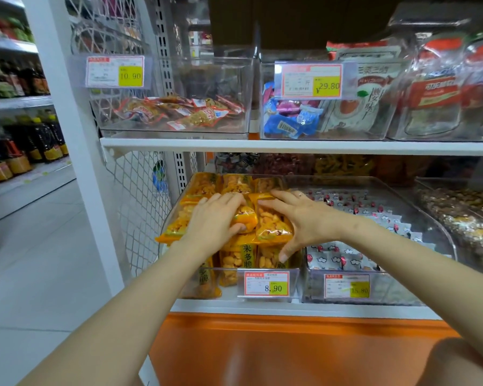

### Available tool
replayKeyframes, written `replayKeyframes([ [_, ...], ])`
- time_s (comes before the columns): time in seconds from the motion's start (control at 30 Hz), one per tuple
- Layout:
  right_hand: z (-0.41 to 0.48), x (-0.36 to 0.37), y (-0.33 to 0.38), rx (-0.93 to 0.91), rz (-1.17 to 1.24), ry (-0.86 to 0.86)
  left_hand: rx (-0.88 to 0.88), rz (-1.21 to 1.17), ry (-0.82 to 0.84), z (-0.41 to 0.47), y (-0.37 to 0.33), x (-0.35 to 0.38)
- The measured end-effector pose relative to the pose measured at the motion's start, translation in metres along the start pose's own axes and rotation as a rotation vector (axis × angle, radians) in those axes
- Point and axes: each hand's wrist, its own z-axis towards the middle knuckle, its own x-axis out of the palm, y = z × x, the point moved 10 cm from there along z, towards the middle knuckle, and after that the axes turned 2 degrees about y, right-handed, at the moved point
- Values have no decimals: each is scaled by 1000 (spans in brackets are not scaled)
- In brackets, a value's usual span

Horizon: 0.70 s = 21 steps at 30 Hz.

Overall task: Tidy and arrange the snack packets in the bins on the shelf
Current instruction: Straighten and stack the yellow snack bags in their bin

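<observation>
A clear bin on the lower shelf holds several orange-yellow snack packets, some upright at the front and some lying flat behind. My left hand lies over the middle of the pile, and its fingers and thumb curl round a small yellow packet. My right hand is spread over an orange packet beside it, fingers on the packet's top and thumb down its front side. Both hands are inside the same bin and nearly touch.
To the right stands a clear bin of white packets with red marks, then one with mixed loose snacks. The upper shelf carries bins of red-yellow packets and blue packets. A white upright post stands left, with aisle floor beyond.
</observation>
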Motion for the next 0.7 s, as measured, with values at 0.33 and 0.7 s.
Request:
replayKeyframes([
  [0.33, -4, -16, -10, -59, 200, -208, 72, 41, 192, 0, -5, 3],
  [0.7, -9, -17, 3, -72, 45, -178, 50, -4, 264, -7, 0, -3],
])
